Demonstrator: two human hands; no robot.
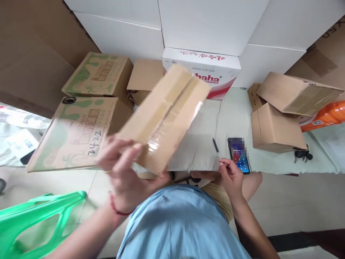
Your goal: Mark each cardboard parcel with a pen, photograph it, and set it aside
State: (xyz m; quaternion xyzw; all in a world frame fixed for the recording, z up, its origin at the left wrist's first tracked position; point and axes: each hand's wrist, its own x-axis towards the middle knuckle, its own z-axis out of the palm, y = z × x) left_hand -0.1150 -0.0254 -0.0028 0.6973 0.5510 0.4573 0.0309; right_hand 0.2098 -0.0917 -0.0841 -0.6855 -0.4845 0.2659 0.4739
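Observation:
My left hand [129, 169] grips a taped cardboard box [169, 115] by its near end, thumb below and fingers on the upper left edge. The box is held tilted above the table, and clear tape shines along its seam. My right hand [232, 174] is at the table's front edge, its fingertips pinched on the lower end of a pen [216, 147]. The pen points away from me, dark at the far end and pale near the fingers. Just right of it lies a phone [238, 155] with its screen lit.
Two green-printed coconut cartons [78, 133] are stacked at left, beside a small brown box [145, 77]. Against the wall stands a white and red carton [202, 72]. Brown boxes [277, 126], keys [303, 154] and an orange bottle [325, 117] are at right. A green stool [43, 216] stands lower left.

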